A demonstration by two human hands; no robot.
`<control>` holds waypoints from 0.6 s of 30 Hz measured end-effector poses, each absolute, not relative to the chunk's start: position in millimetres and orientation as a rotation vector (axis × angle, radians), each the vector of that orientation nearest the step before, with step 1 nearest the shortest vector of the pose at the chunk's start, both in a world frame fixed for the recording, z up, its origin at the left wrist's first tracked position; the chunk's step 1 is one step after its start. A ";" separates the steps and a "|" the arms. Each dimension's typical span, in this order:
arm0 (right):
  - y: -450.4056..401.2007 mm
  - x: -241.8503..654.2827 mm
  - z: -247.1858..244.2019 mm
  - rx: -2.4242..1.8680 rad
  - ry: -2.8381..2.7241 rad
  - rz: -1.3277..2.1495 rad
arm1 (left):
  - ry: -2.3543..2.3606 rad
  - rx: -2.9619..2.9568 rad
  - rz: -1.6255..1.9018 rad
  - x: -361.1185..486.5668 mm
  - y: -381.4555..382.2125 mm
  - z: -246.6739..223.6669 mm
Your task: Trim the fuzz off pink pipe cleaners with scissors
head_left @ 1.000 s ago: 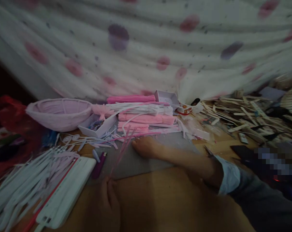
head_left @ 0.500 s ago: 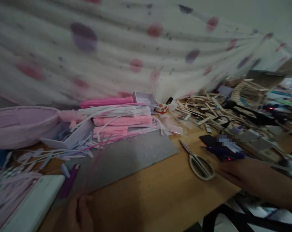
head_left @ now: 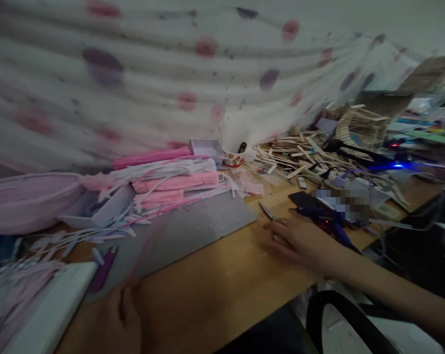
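Note:
At the bottom left, my left hand (head_left: 121, 314) is closed, thumb against the fingers, on thin pink pipe cleaners (head_left: 143, 253) that rise blurred over the grey mat (head_left: 196, 231). My right hand (head_left: 291, 243) lies over a pair of scissors (head_left: 267, 211) on the wooden table, its fingers curled around the handles. The blades stick out past the fingertips, while most of the handles are hidden. Bundles of pink and white pipe cleaners (head_left: 174, 182) lie behind the mat. A purple strip-shaped object (head_left: 104, 269) rests near my left hand.
Beyond my right hand lie a dark blue glue gun (head_left: 327, 219) with a red light and a phone (head_left: 342, 204). Wooden sticks (head_left: 292, 150) are heaped behind. A lilac basket (head_left: 34, 201) stands at left, near a white box (head_left: 53, 312). A paper cup (head_left: 233, 160) stands at the back.
My right hand has moved left from beside the scissors onto their handles. My left hand stays low, still with the pink pipe cleaners. The view has shifted right, and a blue light now shows at right.

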State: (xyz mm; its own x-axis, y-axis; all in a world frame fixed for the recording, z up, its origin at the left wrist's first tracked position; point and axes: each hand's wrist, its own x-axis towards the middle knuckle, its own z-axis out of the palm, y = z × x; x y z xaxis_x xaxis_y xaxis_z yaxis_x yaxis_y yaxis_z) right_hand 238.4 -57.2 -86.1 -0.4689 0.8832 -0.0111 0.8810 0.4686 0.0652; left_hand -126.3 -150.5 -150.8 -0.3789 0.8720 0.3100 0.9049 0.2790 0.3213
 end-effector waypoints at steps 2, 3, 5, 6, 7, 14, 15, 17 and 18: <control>-39.9 211.1 -102.0 1.611 2.660 0.169 | -2.427 -1.711 -0.662 -129.9 -153.8 -151.3; -32.5 202.3 -110.1 1.635 2.658 0.211 | -2.410 -1.726 -0.649 -134.5 -153.8 -153.5; -18.9 194.3 -123.6 1.691 2.644 0.274 | -2.394 -1.798 -0.597 -147.1 -151.0 -158.9; -12.6 193.9 -128.6 1.712 2.639 0.291 | -2.387 -1.841 -0.568 -153.5 -148.6 -161.1; -6.8 195.1 -132.4 1.728 2.640 0.302 | -2.381 -1.892 -0.539 -159.2 -145.7 -162.5; 9.1 205.2 -140.2 1.630 2.735 0.310 | -2.419 -2.124 -0.271 -168.8 -125.9 -152.7; 8.9 205.2 -140.5 1.625 2.735 0.310 | -2.433 -2.134 -0.234 -169.0 -123.9 -150.6; 8.6 204.9 -140.7 1.620 2.738 0.307 | -2.427 -2.157 -0.206 -170.0 -120.9 -147.6; 8.7 204.7 -140.8 1.617 2.740 0.305 | -2.411 -2.176 -0.195 -170.5 -120.0 -146.6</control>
State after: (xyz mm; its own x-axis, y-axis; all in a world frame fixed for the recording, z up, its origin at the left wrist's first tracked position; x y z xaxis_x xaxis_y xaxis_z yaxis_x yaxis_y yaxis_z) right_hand 204.7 8.7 -140.8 -0.4872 0.8615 0.1433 0.8719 0.4705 0.1356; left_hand -170.5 -120.0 -146.6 -0.1018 0.9948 -0.0027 0.9815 0.1009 0.1630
